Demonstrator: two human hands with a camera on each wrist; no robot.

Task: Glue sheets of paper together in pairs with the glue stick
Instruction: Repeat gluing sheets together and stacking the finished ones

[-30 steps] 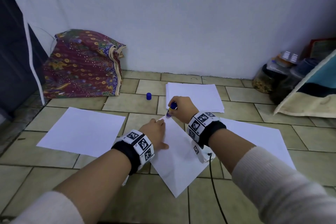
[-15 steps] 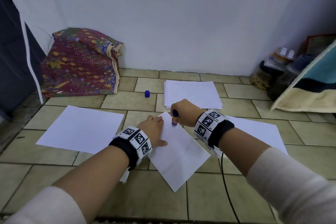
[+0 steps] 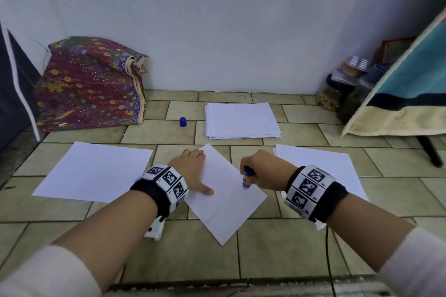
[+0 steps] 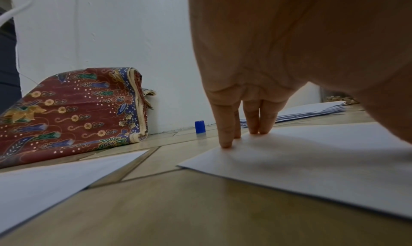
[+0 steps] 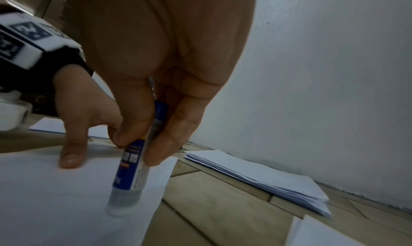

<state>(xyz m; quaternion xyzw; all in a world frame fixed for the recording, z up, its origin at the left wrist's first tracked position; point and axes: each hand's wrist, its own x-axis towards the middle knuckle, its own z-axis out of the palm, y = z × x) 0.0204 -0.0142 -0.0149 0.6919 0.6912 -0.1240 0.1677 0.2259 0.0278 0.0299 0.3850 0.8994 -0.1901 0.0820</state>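
my right hand [image 3: 266, 171] grips the glue stick [image 3: 247, 178], tip down on the tilted sheet [image 3: 231, 210] at floor centre; my left hand [image 3: 191, 169] presses its nine o'clock edge with flat fingers. paper stack [image 3: 241, 120] lies at twelve o'clock.

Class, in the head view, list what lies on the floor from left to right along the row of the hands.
Left sheet → left hand → middle sheet → glue stick → right hand → right sheet.
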